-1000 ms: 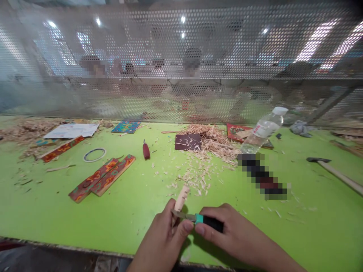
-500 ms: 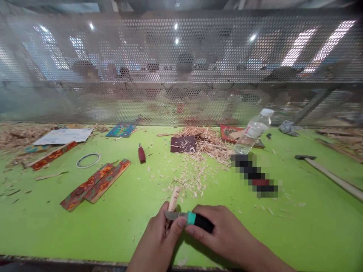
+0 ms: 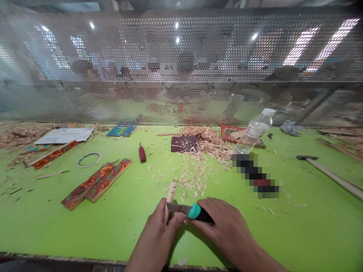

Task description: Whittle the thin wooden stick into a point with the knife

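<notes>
A small pale wooden stick [image 3: 171, 192] with dark notches stands up out of my left hand [image 3: 161, 230], whose fingers are wrapped round it. My right hand [image 3: 224, 223] grips a knife [image 3: 194, 211] by its black and teal handle. The knife's blade points left and lies across the stick, and my left thumb is by the blade's lower edge. Beyond the hands, pale wood shavings [image 3: 190, 177] are scattered on the green table [image 3: 113, 234].
A red-handled tool [image 3: 142, 153], painted wooden strips [image 3: 106, 181] and a tape ring [image 3: 89, 160] are to the left. Sandpaper [image 3: 183, 144] lies by a shavings heap. A bottle [image 3: 253, 130] and a hammer [image 3: 331, 175] are to the right. A perforated screen [image 3: 170, 75] stands behind.
Both hands have moved slightly up and away from the table's front edge, with the stick and knife. The knife has tilted, its handle end turned a little.
</notes>
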`<state>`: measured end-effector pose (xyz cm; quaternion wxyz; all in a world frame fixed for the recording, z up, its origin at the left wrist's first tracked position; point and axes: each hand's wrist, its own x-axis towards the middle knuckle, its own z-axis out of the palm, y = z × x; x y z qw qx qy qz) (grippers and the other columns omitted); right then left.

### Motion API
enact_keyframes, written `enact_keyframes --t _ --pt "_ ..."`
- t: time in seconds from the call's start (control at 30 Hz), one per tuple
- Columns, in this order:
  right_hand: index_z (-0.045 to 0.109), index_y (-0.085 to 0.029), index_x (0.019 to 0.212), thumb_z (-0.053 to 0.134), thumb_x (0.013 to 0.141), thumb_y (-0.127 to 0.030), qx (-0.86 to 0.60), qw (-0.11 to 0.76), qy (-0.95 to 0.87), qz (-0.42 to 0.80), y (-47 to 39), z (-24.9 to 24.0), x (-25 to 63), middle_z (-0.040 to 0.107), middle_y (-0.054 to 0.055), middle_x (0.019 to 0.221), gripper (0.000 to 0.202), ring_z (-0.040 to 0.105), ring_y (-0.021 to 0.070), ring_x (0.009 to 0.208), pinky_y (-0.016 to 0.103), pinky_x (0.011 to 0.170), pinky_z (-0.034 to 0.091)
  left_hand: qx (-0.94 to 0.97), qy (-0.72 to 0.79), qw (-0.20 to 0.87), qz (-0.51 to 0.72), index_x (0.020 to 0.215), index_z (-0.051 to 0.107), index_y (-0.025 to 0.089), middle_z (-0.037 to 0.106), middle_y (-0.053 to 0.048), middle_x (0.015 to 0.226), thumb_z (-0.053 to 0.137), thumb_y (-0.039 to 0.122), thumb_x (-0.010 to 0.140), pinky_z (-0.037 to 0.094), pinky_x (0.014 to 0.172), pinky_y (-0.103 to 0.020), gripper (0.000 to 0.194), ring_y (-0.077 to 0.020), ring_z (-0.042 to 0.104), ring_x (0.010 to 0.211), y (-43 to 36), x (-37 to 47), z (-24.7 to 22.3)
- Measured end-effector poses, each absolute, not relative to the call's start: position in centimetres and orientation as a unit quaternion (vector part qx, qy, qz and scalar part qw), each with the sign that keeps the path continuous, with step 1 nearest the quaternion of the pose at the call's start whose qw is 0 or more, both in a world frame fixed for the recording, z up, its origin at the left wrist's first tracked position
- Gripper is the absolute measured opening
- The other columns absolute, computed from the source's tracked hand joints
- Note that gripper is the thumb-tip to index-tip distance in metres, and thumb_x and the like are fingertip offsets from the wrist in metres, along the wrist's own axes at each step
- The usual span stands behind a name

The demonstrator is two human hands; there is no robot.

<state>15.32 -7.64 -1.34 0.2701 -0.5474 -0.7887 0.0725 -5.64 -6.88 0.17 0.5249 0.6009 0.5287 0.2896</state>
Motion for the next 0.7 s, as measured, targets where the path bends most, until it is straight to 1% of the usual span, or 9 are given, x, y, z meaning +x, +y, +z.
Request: enact_keyframes --t 0.07,0.1,0.13,0.2,0.3,0.4,0.5,0.6,0.7 --pt "0.066 -0.023 0.088 0.040 0.103 -0.073 -0.566 0.305 -0.757 0.113 -7.6 -0.8 15.6 0.072 0.003 0.074 0.059 0.066 0.0237 0.065 0.032 0.060 0.044 0.598 0.533 0.526 0.287 0.121 0.060 0.019 0.072 -0.010 0.105 0.052 0.060 0.100 0.047 0.098 -0.039 0.047 -0.0324 0.062 0.116 -6.9 -5.6 0.3" --pt "0.066 -0.023 0.088 0.045 0.102 -0.072 -0.575 0.324 -0.738 0.142 -7.5 -0.4 15.8 0.071 0.002 0.073 0.055 0.065 0.0219 0.063 0.030 0.058 0.044 0.595 0.541 0.523 0.283 0.123 0.059 0.018 0.071 -0.009 0.105 0.053 0.060 0.099 0.047 0.097 -0.039 0.049 -0.0317 0.062 0.112 -7.0 -5.6 0.3" --pt "0.065 -0.023 0.089 0.048 0.102 -0.069 -0.581 0.337 -0.721 0.171 -7.5 0.0 15.9 0.070 0.001 0.072 0.052 0.064 0.0205 0.062 0.029 0.058 0.044 0.593 0.548 0.520 0.278 0.125 0.059 0.018 0.071 -0.010 0.106 0.053 0.060 0.099 0.048 0.095 -0.038 0.050 -0.0312 0.062 0.111 -7.0 -5.6 0.4" --pt "0.064 -0.023 0.088 0.048 0.105 -0.063 -0.582 0.343 -0.706 0.214 -7.4 0.6 16.2 0.070 0.001 0.073 0.047 0.063 0.0198 0.063 0.028 0.058 0.045 0.593 0.555 0.517 0.271 0.127 0.057 0.017 0.070 -0.011 0.111 0.054 0.061 0.099 0.048 0.093 -0.037 0.052 -0.0304 0.062 0.109 -7.1 -5.6 0.5" --pt "0.062 -0.022 0.087 0.044 0.108 -0.057 -0.574 0.338 -0.707 0.238 -7.4 1.1 16.3 0.068 0.001 0.072 0.045 0.062 0.0199 0.064 0.028 0.060 0.044 0.596 0.549 0.520 0.270 0.125 0.057 0.018 0.069 -0.010 0.110 0.052 0.062 0.100 0.048 0.091 -0.036 0.051 -0.0294 0.061 0.108 -7.2 -5.5 0.7" --pt "0.065 -0.022 0.090 0.045 0.107 -0.056 -0.565 0.321 -0.714 0.260 -7.4 1.2 16.3 0.070 0.002 0.075 0.042 0.062 0.0206 0.067 0.029 0.062 0.045 0.598 0.543 0.522 0.272 0.119 0.059 0.020 0.067 -0.006 0.099 0.049 0.064 0.101 0.047 0.091 -0.034 0.049 -0.0301 0.060 0.111 -7.2 -5.4 0.9" --pt "0.066 -0.021 0.093 0.045 0.106 -0.057 -0.564 0.309 -0.713 0.281 -7.4 1.1 16.2 0.071 0.003 0.077 0.044 0.063 0.0214 0.069 0.030 0.063 0.044 0.603 0.540 0.517 0.279 0.111 0.061 0.022 0.066 -0.005 0.091 0.044 0.064 0.103 0.046 0.095 -0.034 0.046 -0.0309 0.058 0.116 -7.2 -5.3 1.1" --pt "0.066 -0.021 0.093 0.045 0.106 -0.060 -0.567 0.304 -0.708 0.292 -7.4 1.2 16.2 0.072 0.003 0.078 0.046 0.062 0.0217 0.070 0.031 0.064 0.044 0.598 0.548 0.513 0.282 0.106 0.063 0.022 0.068 -0.006 0.092 0.041 0.066 0.103 0.046 0.096 -0.035 0.049 -0.0308 0.059 0.115 -7.3 -5.4 1.1" --pt "0.067 -0.021 0.095 0.046 0.105 -0.061 -0.568 0.302 -0.705 0.298 -7.4 1.2 16.2 0.072 0.003 0.080 0.046 0.063 0.0219 0.072 0.031 0.065 0.044 0.591 0.556 0.513 0.279 0.111 0.065 0.023 0.072 -0.007 0.101 0.041 0.067 0.102 0.048 0.097 -0.035 0.052 -0.0304 0.060 0.114 -7.4 -5.4 1.1"
